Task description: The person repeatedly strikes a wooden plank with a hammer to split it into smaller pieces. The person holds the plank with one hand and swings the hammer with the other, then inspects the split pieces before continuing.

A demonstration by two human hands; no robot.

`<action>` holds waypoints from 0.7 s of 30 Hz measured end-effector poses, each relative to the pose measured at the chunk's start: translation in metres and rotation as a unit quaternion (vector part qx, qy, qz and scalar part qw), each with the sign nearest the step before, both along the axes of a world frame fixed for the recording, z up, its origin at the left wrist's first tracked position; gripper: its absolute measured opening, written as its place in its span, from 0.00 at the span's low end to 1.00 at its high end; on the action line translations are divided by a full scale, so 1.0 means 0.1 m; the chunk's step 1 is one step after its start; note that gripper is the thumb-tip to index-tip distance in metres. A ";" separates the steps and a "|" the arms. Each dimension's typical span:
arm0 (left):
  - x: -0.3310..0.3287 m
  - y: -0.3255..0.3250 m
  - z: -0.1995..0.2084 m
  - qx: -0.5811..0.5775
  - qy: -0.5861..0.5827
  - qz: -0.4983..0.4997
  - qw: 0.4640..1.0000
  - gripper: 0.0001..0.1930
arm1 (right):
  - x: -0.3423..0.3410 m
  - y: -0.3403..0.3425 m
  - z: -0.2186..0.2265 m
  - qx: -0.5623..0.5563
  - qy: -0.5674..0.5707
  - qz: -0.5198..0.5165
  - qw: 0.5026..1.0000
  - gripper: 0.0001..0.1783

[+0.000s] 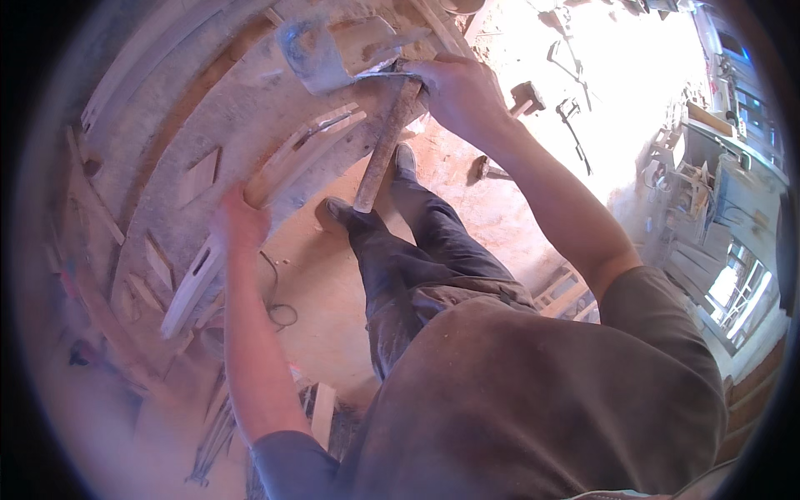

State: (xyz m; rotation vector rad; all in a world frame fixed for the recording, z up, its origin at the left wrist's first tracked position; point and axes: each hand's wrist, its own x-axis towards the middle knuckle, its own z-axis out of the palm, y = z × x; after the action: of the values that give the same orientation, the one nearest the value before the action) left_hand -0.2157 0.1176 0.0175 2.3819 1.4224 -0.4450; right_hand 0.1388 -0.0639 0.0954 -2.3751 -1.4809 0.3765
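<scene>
My left hand (242,221), somewhat blurred, is closed round a long pale wooden rail (198,279) with slots cut in it. The rail slants along the near edge of the workbench (237,108). At the bench's far right my right hand (458,96) is closed at the top end of a wooden-handled tool (388,146). Its round handle slopes down toward my feet; the fingers hide most of its head, so its exact kind is unclear. Just left of that hand lies a bluish, cut-open plastic container (312,57).
Small wood offcuts (198,177) and longer strips lie on the bench. A mallet-like tool (525,100) and metal clamps (571,125) are on the floor to the right. A thin cord (282,313) curls by the bench. Stacked timber and machinery (700,192) stand far right.
</scene>
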 end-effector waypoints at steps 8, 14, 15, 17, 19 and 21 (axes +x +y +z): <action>-0.15 -0.32 -0.20 0.094 -0.050 -0.021 0.994 0.15 | -0.02 0.56 -0.07 -0.074 -0.087 0.068 0.991 0.18; -0.04 -0.33 0.12 0.096 -0.096 -0.040 0.990 0.19 | -0.09 0.33 -0.12 0.136 -0.047 -0.007 0.990 0.25; 0.00 -0.32 0.19 0.071 -0.106 -0.030 0.991 0.22 | -0.16 0.22 -0.04 0.160 0.003 -0.078 0.984 0.25; -0.09 -0.24 0.23 0.005 -0.180 0.025 0.983 0.28 | -0.21 -0.06 -0.23 0.035 0.196 -0.239 0.951 0.27; -0.20 -0.14 0.17 -0.081 -0.305 0.113 0.942 0.33 | -0.44 -0.33 -0.70 -0.012 0.202 -0.326 0.923 0.30; -0.36 0.27 0.04 -0.019 -0.290 0.099 0.952 0.35 | -0.71 -0.53 -1.18 -0.069 0.293 -0.416 0.858 0.40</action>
State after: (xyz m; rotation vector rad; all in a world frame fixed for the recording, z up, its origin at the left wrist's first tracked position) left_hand -0.2520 0.1442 0.0218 2.0592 1.3230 0.2634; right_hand 0.0683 -0.1173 -0.0223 -2.4087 -0.1174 0.8736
